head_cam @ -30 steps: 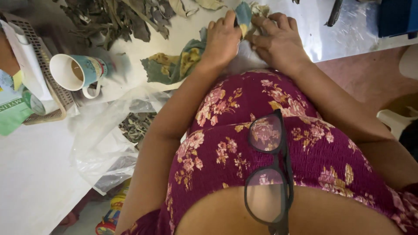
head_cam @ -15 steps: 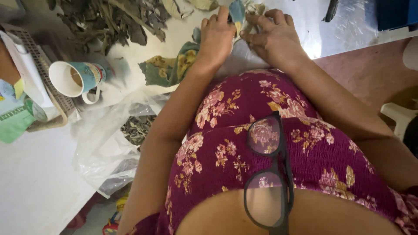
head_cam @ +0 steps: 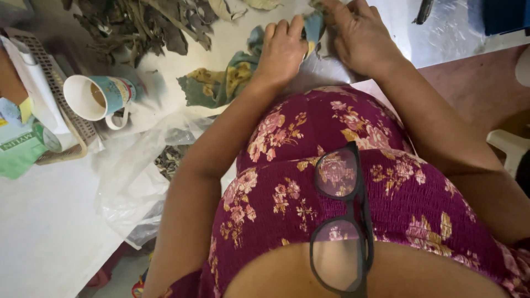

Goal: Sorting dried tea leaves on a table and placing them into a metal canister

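Spilling looks like the main risk: the white and turquoise ceramic mug (head_cam: 98, 95) is lying tipped at the frame's left, near the teal and yellow patterned cloth (head_cam: 221, 83), so tugging could be jostling it. At upper centre the left hand (head_cam: 282, 51) is curling shut, pinching the cloth's blue edge, while the right hand (head_cam: 359, 34) is pressing half-spread fingers onto dried leaf scraps (head_cam: 323, 8) just beside it.

Dried leaves (head_cam: 138, 25) crowd the table's far edge; mug (head_cam: 96, 96) and plastic bag (head_cam: 132, 176) block the left.

A sleeveless maroon dress (head_cam: 331, 182) with pink and yellow flowers; black-framed glasses (head_cam: 339, 221) hang at its neckline.
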